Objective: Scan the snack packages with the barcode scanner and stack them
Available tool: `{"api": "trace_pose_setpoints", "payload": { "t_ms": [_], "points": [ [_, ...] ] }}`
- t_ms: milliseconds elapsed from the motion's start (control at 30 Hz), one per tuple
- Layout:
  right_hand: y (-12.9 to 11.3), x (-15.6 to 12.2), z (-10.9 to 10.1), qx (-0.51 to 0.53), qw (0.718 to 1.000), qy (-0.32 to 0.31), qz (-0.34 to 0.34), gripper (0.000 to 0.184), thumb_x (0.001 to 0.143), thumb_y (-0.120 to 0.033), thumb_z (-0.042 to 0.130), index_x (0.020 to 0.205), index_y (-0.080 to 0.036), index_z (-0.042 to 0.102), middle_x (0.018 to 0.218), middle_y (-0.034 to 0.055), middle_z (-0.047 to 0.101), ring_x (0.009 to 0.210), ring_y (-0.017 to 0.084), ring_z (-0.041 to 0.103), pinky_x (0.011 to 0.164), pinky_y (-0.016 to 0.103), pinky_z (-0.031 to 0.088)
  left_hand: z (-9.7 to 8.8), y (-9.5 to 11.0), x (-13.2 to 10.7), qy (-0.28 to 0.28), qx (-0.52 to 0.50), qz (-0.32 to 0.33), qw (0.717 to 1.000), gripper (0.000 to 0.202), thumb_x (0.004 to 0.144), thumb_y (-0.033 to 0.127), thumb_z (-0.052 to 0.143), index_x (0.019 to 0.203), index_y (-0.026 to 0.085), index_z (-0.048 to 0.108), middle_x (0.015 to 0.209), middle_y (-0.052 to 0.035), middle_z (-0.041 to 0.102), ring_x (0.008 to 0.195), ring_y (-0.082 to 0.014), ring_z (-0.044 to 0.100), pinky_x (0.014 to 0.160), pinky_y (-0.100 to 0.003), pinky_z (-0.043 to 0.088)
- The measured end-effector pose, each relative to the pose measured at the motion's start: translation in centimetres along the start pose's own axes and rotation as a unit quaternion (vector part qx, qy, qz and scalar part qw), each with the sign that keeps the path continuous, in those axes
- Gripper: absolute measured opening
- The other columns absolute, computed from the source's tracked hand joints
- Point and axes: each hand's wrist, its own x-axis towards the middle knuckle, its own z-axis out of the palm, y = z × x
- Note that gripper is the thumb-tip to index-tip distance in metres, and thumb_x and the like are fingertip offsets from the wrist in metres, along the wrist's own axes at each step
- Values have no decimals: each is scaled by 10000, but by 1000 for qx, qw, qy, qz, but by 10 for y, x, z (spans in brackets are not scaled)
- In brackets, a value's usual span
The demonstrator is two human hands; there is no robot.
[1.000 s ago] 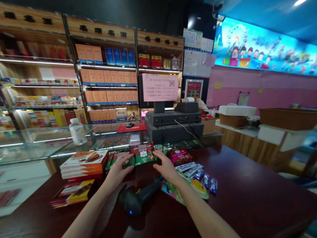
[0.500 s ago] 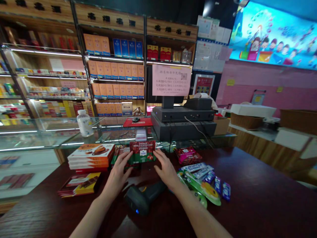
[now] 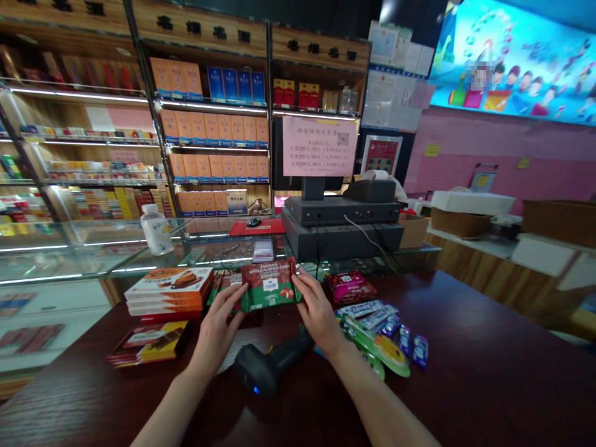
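Gripping a red-and-green whole-almond dark chocolate bar between both hands, just beyond a black handheld barcode scanner lying on the dark wood surface. Left hand closed on the bar's lower left edge, fingers curled against the wrapper; right hand closed on its right edge, thumb side toward the scanner. Bar tilted, printed face turned up toward the head camera, seemingly lifted off the surface, though the contact below it is hard to make out.

Left of the scanner, a stack of orange chocolate boxes and a flat red-and-yellow chocolate box. Right of the scanner, a pink snack packet, blue-and-white sachets and green round packets, all spread loosely. Beyond the scanner, a glass display case with a plastic water bottle on top.

Step in hand, by the look of it: handling this single bar with both hands. Any next move with it calls for a steady hold on both edges and a path clear of the scanner.
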Motion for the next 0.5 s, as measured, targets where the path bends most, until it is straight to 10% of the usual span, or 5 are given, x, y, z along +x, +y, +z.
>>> {"api": "trace_pose_setpoints", "payload": {
  "t_ms": [500],
  "points": [
    [-3,1,-12,48,998,19,43,208,948,-184,576,1091,-254,710,1040,79,672,1025,231,647,915,403,562,-7,15,0,61,-53,-33,996,244,959,317,500,999,247,730,991,-40,696,943,-165,686,901,-305,569]
  ]
}}
